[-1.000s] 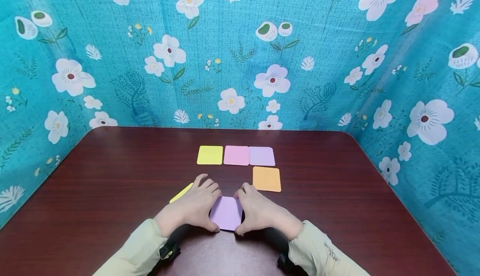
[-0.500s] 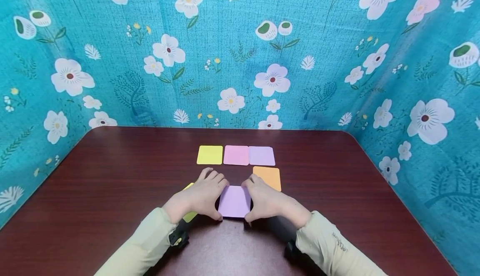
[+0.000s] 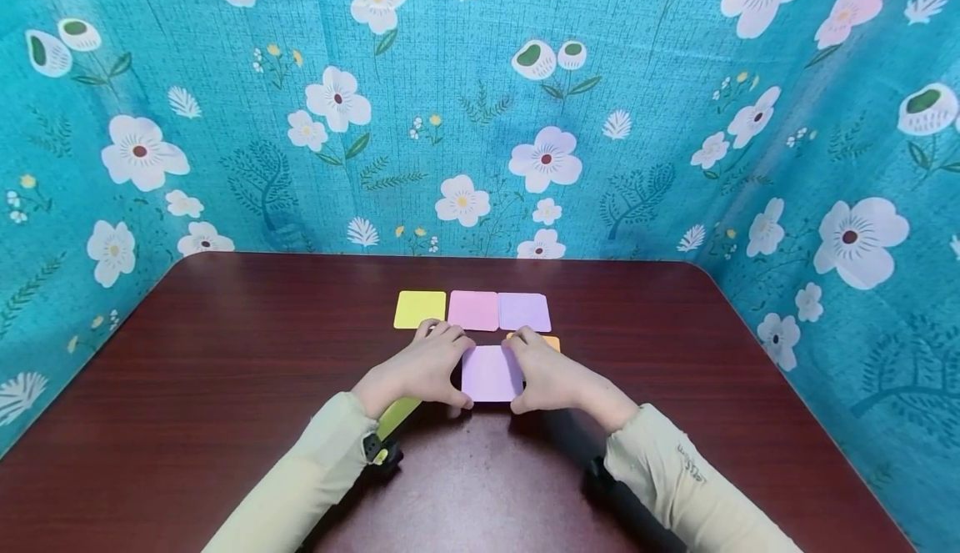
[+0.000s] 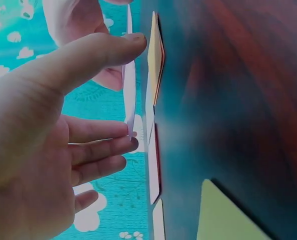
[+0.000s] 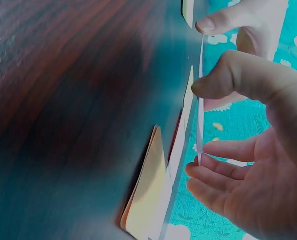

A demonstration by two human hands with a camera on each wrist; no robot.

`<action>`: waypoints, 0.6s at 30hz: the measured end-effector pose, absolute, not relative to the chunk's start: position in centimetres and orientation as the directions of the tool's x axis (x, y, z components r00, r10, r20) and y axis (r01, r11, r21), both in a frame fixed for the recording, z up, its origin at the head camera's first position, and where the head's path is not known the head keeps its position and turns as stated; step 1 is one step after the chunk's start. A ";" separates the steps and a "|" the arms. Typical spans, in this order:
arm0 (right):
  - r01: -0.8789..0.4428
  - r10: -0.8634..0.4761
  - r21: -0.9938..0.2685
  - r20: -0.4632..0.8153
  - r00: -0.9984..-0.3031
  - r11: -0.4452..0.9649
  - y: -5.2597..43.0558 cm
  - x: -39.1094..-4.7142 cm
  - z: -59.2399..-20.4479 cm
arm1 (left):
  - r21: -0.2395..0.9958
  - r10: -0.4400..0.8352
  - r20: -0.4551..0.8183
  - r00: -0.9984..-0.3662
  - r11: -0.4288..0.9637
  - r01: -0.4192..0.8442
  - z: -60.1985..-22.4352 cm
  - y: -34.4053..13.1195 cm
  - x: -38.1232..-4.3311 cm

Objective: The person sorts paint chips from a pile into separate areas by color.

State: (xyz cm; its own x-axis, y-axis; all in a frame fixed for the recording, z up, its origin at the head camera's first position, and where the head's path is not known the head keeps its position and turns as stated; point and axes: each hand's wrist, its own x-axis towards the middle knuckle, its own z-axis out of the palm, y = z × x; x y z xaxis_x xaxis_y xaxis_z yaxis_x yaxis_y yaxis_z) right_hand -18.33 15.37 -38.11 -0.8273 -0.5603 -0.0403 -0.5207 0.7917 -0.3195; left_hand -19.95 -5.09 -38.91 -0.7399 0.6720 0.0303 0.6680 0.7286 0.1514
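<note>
A light purple square card with rounded corners is held between both hands, raised a little above the table. My left hand grips its left edge, thumb at the near corner and fingers at the far one. On the opposite edge my right hand grips it the same way. Seen edge-on in the left wrist view, the purple card is thin and apart from the tabletop. An orange card lies partly hidden behind my right hand. Below my left wrist lies a yellow card, partly covered.
Along the back of the dark wooden table lie a yellow card, a pink card and a lavender card in a row. A blue flowered curtain hangs behind the table and at both sides.
Both hands have carried the purple card away from the body and slightly right. The orange card is now mostly covered; more of the near yellow card's lower part came out, then slipped under the left arm.
</note>
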 end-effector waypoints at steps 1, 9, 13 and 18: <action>-0.521 -0.559 -0.317 -0.036 -0.828 0.793 15.4 -18.5 -38.1 | 0.165 0.669 0.029 -0.743 0.730 0.663 -38.9 -5.0 -20.2; -0.514 -0.535 -0.294 0.007 -0.845 0.806 16.2 -19.7 -38.4 | 0.198 0.627 0.036 -0.778 0.759 0.621 -39.1 -3.8 -21.6; -0.517 -0.529 -0.267 0.033 -0.848 0.813 16.6 -20.3 -38.5 | 0.181 0.613 0.048 -0.789 0.771 0.610 -39.2 -3.2 -22.3; -0.504 -0.513 -0.252 0.036 -0.858 0.826 16.9 -21.0 -38.6 | 0.189 0.598 0.050 -0.800 0.781 0.596 -39.3 -2.6 -23.1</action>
State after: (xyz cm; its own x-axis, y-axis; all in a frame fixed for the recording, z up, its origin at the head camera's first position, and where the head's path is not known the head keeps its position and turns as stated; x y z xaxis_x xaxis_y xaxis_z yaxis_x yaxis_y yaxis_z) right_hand -20.98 16.92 -38.59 -0.8579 -0.5125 0.0363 -0.5041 0.8260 -0.2524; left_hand -23.06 -2.57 -39.35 -0.7999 0.5980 0.0503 0.5956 0.7808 0.1890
